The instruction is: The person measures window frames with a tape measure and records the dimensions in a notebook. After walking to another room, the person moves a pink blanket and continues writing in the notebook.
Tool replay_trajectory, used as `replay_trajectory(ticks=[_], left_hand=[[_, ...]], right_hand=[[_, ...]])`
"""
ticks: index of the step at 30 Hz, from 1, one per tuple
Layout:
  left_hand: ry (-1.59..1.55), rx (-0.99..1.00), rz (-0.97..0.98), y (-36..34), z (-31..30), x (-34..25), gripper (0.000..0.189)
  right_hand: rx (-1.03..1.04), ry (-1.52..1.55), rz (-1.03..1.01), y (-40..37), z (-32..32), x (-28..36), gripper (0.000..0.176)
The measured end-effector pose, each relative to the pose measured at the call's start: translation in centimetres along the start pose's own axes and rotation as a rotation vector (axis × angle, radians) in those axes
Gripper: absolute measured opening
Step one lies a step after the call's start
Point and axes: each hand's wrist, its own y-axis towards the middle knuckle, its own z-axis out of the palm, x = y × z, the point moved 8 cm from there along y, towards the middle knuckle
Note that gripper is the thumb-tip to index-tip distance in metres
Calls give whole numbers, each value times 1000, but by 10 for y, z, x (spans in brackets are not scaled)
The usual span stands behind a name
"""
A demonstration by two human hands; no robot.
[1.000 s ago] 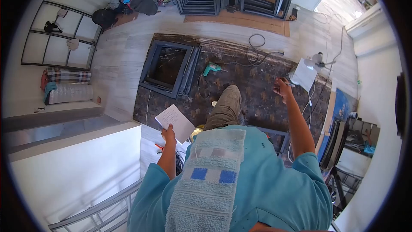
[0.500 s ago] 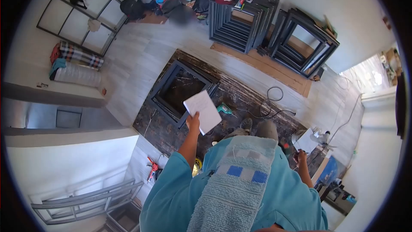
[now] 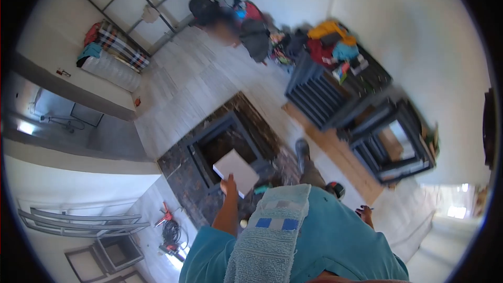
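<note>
My left hand (image 3: 228, 184) grips a white notebook (image 3: 237, 172) by its near edge, above a dark square frame (image 3: 196, 152) lying on the patterned mat (image 3: 173, 166). Part of a green tool (image 3: 261, 189) shows just right of the notebook. At the right of my body is my right hand (image 3: 365, 211), its fingers bent around a thin, dark pen-like item (image 3: 371, 208). A light towel (image 3: 270, 236) hangs down the front of my blue shirt.
Stacked dark frames (image 3: 319, 94) with clothes (image 3: 330, 42) on top stand ahead right, beside more frames (image 3: 387, 141) on cardboard (image 3: 340, 160). Bags (image 3: 254, 39) lie along the wall. A red tool (image 3: 165, 214) and cable lie at lower left. A rolled bundle (image 3: 112, 71) leans at left.
The view has turned and shifted toward the right-hand frames. One foot is now stretched forward beside the mat. The notebook remains in my left hand, and the white sheet near my right hand is out of sight.
</note>
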Motion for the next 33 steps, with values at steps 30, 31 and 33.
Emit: replay_trajectory(ticks=[30, 31, 33], left_hand=[[-263, -497, -136, 426, 202, -315, 29], [-333, -481, -115, 453, 209, -336, 26], [-474, -442, -72, 505, 225, -374, 21]], right_hand=[[597, -359, -154, 21, 933, 565, 12], [663, -272, -75, -4, 955, 566, 12], [648, -408, -267, -103, 1022, 607, 13]])
